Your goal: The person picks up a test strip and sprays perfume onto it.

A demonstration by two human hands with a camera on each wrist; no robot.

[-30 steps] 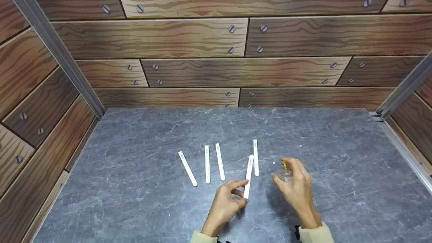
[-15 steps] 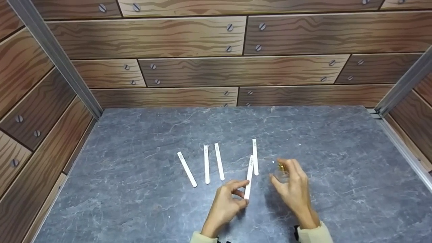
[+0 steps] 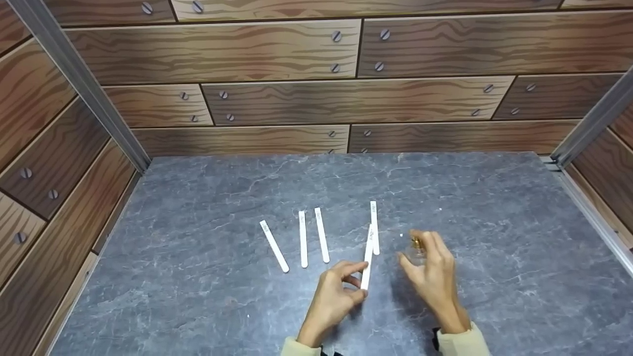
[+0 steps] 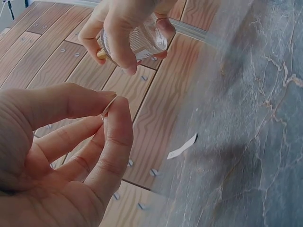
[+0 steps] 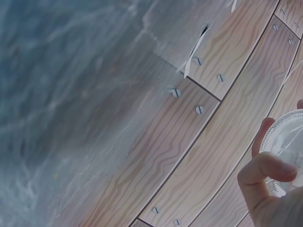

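Note:
My left hand (image 3: pixel 336 294) pinches a white paper test strip (image 3: pixel 368 254) between thumb and fingertips; in the left wrist view the strip shows edge-on. The strip points away from me, its far end overlapping another strip (image 3: pixel 374 215) in the head view. To the right, my right hand (image 3: pixel 433 269) grips a clear ribbed glass perfume bottle (image 4: pixel 144 41) with a gold top (image 3: pixel 417 242), the index finger at that top. The gold top faces the held strip's side. In the right wrist view only part of the bottle (image 5: pixel 282 146) shows, with the thumb across it.
Left of the hands, several more white strips (image 3: pixel 274 246) lie spread on the grey marbled table (image 3: pixel 198 296), small printed marks at their far ends. Wood-patterned walls (image 3: pixel 277 99) with metal corner posts (image 3: pixel 89 94) enclose the back and sides.
The held strip has shifted slightly right, overlapping the strip behind it more. Both hands keep their grips, with the bottle hovering in nearly the same place. The head view has tilted a little.

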